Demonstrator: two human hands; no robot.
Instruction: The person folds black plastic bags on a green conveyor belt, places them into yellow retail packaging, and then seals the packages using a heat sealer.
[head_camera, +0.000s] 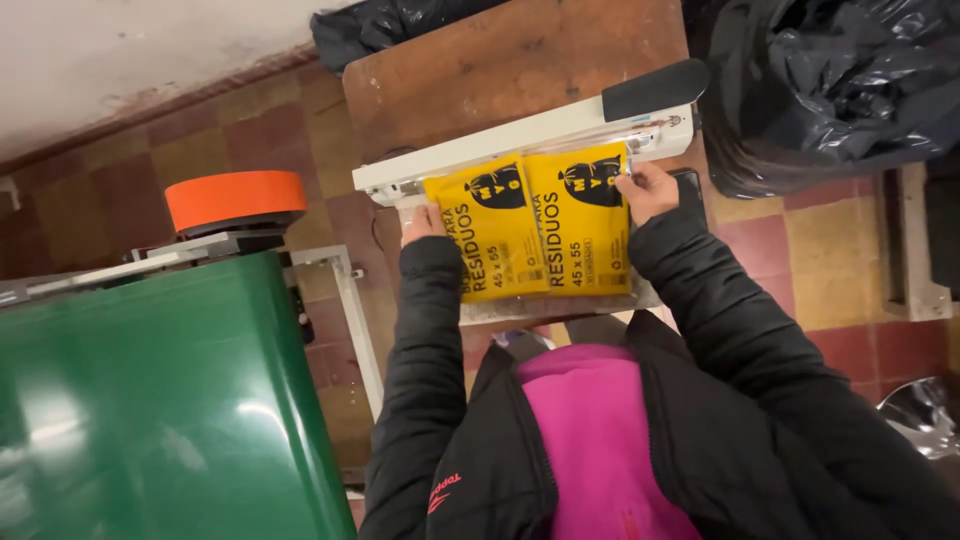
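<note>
Far left: green roll (170, 400) cut off by frame edge and bottom, orange-capped spool (236, 197) behind it, mount mostly hidden. Left hand (422, 222) at the left edge of the yellow pack (542, 225), fingers curled under or against the clear wrapper there; fingertips hidden, so can't tell whether pinching or only pressing. Pack flat on the brown table (500, 60), top edge tucked under the white sealer bar (520, 140), that edge out of sight. Lower edge of pack partly behind black jacket sleeves. Right hand (648, 190) at pack's upper right corner, fingers closed narrow on the wrapper edge just below the bar's black handle (655, 88). Far right: black bags (830, 80), cropped by the frame.
</note>
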